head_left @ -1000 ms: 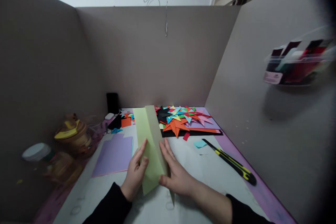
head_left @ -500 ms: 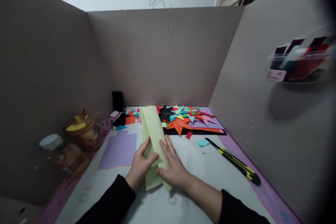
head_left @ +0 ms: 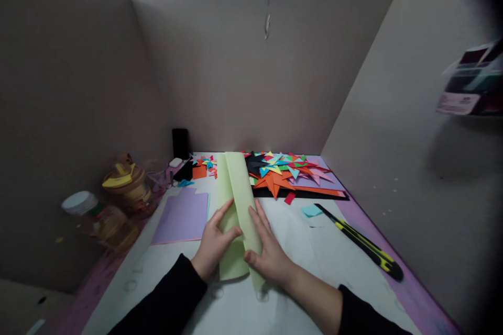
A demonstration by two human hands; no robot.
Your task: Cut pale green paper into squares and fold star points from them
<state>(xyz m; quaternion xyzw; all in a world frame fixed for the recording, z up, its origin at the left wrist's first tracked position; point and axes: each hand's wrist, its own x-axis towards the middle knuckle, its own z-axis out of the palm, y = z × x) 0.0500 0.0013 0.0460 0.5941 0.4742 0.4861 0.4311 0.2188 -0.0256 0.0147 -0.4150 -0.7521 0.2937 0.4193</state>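
A pale green sheet of paper (head_left: 238,183) lies lengthwise in front of me, its right side folded over in a long flap that does not look fully flat. My left hand (head_left: 215,241) lies on the left part of the sheet, fingers stretched and thumb apart, pointing to the flap's edge. Across the flap, my right hand (head_left: 269,248) has its thumb near the inner edge and its fingers along the outer fold, holding it. The paper's near end spreads apart slightly in two layers.
A yellow-black utility knife (head_left: 361,243) lies on the right by a light blue scrap (head_left: 312,211). Folded paper stars (head_left: 275,183) are heaped at the back. Purple sheets (head_left: 183,214) lie left, beside a lidded jar (head_left: 106,220). Grey partitions (head_left: 243,73) enclose the table.
The view has tilted down and turned slightly left, so most things appear shifted right. Both hands keep nearly the same places on the paper, and the flap stays folded over.
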